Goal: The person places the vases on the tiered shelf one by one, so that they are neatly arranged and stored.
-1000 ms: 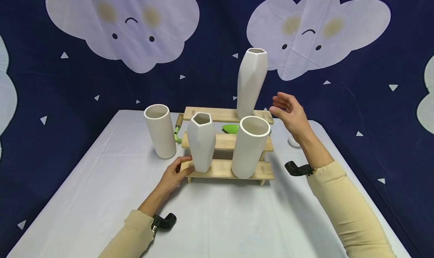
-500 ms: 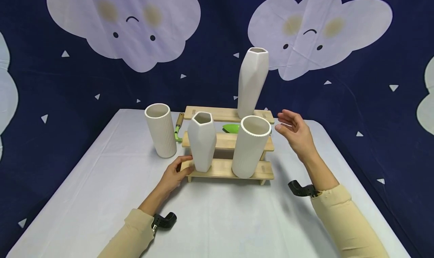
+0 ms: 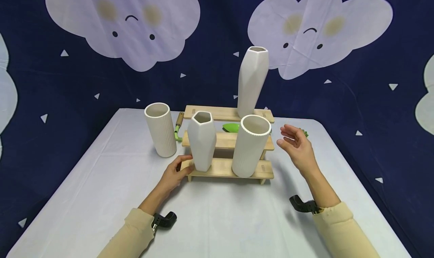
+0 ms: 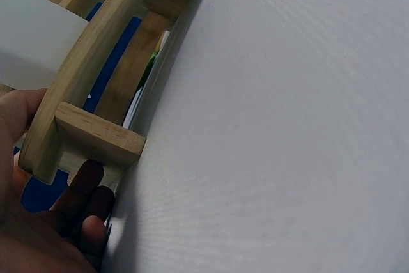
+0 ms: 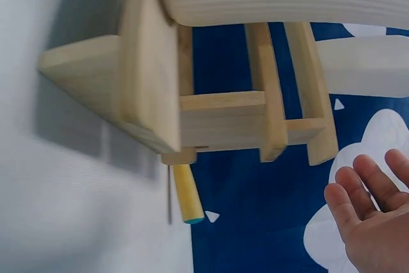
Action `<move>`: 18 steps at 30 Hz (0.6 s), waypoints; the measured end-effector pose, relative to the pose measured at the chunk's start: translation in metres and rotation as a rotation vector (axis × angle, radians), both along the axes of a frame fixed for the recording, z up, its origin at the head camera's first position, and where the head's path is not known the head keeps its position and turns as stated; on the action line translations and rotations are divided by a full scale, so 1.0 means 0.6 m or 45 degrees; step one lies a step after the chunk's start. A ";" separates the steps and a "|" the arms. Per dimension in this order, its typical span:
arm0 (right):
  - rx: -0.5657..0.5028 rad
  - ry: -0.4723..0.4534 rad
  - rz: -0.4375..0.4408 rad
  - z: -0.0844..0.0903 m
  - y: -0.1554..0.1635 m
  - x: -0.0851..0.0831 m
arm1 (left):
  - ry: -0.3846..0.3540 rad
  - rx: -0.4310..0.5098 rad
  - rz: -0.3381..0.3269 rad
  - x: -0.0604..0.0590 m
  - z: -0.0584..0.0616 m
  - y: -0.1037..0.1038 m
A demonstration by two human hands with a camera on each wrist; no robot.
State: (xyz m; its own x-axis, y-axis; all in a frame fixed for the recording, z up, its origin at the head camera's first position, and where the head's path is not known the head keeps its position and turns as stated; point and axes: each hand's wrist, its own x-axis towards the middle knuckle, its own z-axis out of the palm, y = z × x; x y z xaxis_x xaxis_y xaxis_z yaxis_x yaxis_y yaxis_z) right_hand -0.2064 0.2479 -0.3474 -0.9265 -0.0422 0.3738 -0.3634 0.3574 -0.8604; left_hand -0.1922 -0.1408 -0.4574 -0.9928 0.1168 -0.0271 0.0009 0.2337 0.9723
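A three-tier wooden stand (image 3: 222, 167) carries white ceramic vases. On its bottom tier are a faceted vase (image 3: 202, 141) at the left and a ribbed cylindrical vase (image 3: 249, 148) at the right. A taller faceted vase (image 3: 251, 81) stands on the top tier. My left hand (image 3: 174, 175) grips the left end of the bottom tier; the left wrist view has the thumb on the board and fingers (image 4: 86, 180) below it, by the leg. To the right of the stand, my right hand (image 3: 298, 148) hovers empty, its fingers loosely bent and apart from the wood.
Another ribbed vase (image 3: 162, 132) stands on the white-covered table (image 3: 230, 220), left of the stand. Behind lie a green garden tool (image 3: 178, 126) with a wooden handle and a green blade (image 3: 231, 127). A bit of greenery (image 3: 305, 133) shows behind my right hand.
My right hand has moved down and slightly right, away from beside the tall vase on the top tier. The left hand keeps its grip, and the vases stay where they were.
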 end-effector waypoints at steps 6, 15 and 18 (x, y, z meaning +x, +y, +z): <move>0.001 -0.008 -0.006 -0.028 0.000 0.016 | -0.008 -0.007 -0.004 0.000 0.000 0.000; -0.035 -0.069 -0.039 -0.061 -0.002 0.036 | -0.019 -0.008 0.002 0.000 0.001 0.001; -0.032 -0.098 -0.058 -0.069 -0.001 0.040 | -0.016 -0.010 0.003 0.001 0.001 0.001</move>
State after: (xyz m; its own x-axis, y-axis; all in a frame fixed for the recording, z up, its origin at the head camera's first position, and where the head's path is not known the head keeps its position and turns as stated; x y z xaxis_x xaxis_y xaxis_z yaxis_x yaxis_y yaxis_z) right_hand -0.1823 0.2470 -0.3891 -0.9534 0.0093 0.3017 -0.2796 0.3498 -0.8941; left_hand -0.1919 -0.1403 -0.4568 -0.9926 0.1145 -0.0407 -0.0119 0.2416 0.9703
